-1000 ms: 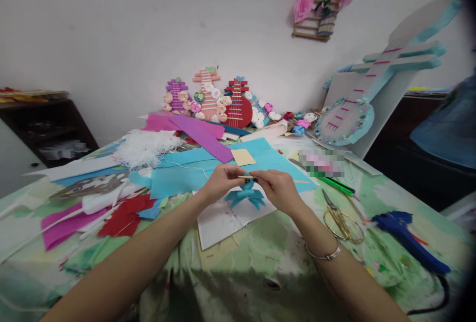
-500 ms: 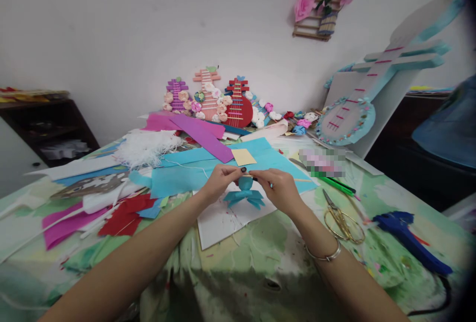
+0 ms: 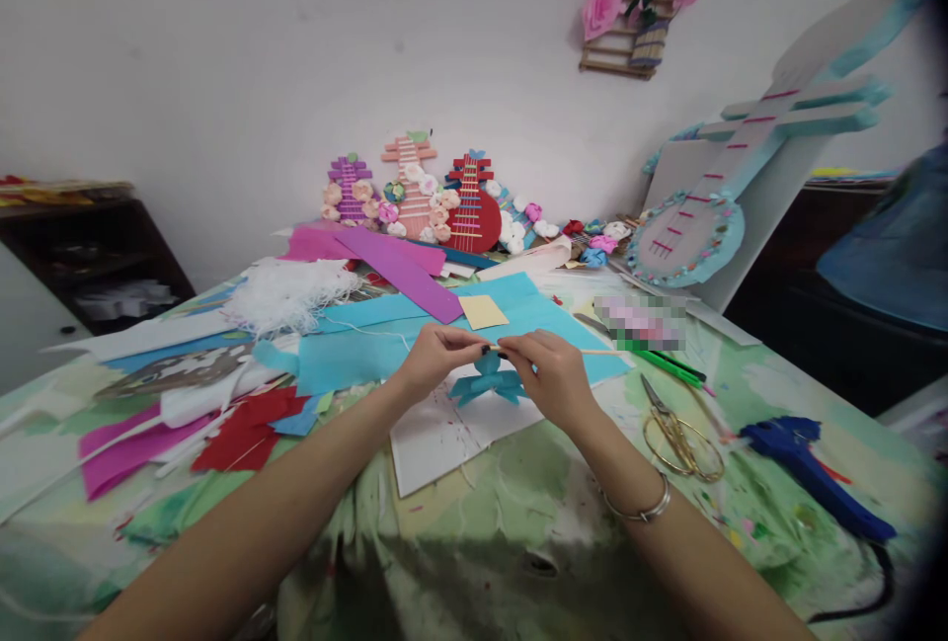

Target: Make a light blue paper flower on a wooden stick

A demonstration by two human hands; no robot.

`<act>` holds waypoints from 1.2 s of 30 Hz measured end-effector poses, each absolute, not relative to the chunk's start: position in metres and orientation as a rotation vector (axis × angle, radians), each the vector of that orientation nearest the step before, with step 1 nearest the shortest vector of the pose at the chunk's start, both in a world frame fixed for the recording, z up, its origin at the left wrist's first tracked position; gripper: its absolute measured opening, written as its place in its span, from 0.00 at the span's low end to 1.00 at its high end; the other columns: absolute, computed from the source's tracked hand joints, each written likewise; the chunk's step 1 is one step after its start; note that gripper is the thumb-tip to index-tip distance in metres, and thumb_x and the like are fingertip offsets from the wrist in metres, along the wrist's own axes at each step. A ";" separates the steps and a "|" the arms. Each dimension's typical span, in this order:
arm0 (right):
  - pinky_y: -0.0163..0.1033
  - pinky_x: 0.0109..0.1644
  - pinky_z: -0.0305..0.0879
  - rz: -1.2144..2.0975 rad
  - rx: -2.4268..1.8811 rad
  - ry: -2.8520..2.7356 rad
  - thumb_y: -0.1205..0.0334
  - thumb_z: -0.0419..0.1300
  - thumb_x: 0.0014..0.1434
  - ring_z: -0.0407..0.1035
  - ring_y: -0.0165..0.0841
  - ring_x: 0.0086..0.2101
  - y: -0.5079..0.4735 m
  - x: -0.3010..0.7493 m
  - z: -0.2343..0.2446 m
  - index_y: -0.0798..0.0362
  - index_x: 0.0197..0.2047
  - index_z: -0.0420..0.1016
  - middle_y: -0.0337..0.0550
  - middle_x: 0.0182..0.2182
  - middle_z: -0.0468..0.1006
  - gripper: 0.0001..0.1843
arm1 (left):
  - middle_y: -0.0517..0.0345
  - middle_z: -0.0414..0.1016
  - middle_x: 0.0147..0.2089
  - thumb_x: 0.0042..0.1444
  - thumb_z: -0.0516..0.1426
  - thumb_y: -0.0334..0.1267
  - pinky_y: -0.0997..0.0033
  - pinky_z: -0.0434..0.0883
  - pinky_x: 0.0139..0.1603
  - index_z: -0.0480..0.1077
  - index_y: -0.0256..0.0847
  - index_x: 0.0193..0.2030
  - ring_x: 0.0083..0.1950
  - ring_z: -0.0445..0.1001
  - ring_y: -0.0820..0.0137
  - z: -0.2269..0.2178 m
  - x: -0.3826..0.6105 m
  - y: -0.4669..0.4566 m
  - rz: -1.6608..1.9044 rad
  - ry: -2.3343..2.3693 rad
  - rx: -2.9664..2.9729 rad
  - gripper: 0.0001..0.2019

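A blue paper piece (image 3: 487, 384), cut into petal-like strips that fan out at the bottom, hangs between my hands over a white sheet (image 3: 430, 453). Its top edge meets a thin wooden stick (image 3: 601, 353), which runs level and sticks out to the right past my right hand (image 3: 555, 376). That hand is closed, its fingertips pinching the stick and the paper's edge. My left hand (image 3: 438, 359) is closed too, its thumb and finger pinching the stick's left end at the paper. A small cream card (image 3: 484, 312) lies just beyond my fingertips.
Gold-handled scissors (image 3: 679, 434) and a blue glue gun (image 3: 815, 473) lie at right, near green pens (image 3: 673, 366). Blue paper (image 3: 355, 355), red scraps (image 3: 248, 429) and white shredded strands (image 3: 288, 295) cover the left. Decorated lute shapes (image 3: 474, 211) stand against the wall.
My fingertips have drawn closer together along the stick, and the blue paper's upper part shows less above the fan of strips. The camera view has shifted slightly.
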State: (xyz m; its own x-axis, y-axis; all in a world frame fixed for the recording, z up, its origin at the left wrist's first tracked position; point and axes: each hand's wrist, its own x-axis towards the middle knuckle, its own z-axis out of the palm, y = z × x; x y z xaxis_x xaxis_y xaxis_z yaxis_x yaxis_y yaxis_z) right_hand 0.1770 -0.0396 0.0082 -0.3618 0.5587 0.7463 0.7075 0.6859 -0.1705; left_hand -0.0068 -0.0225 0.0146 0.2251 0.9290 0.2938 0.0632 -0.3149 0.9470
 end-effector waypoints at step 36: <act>0.44 0.44 0.42 -0.496 -0.999 -2.001 0.66 0.51 0.61 0.61 0.32 0.34 -0.046 0.176 0.014 0.49 0.34 0.74 0.41 0.29 0.74 0.11 | 0.57 0.79 0.27 0.47 0.58 0.32 0.77 0.71 0.33 0.75 0.36 0.27 0.28 0.75 0.72 0.012 -0.002 -0.030 1.500 0.956 2.258 0.04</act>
State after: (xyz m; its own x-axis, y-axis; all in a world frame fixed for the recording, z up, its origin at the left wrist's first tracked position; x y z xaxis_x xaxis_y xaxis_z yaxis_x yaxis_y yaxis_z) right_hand 0.1762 -0.0457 0.0143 -0.3437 0.4694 0.8134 0.7949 0.6065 -0.0141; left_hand -0.0022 -0.0305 0.0118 0.2476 0.6507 0.7178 0.3759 -0.7474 0.5479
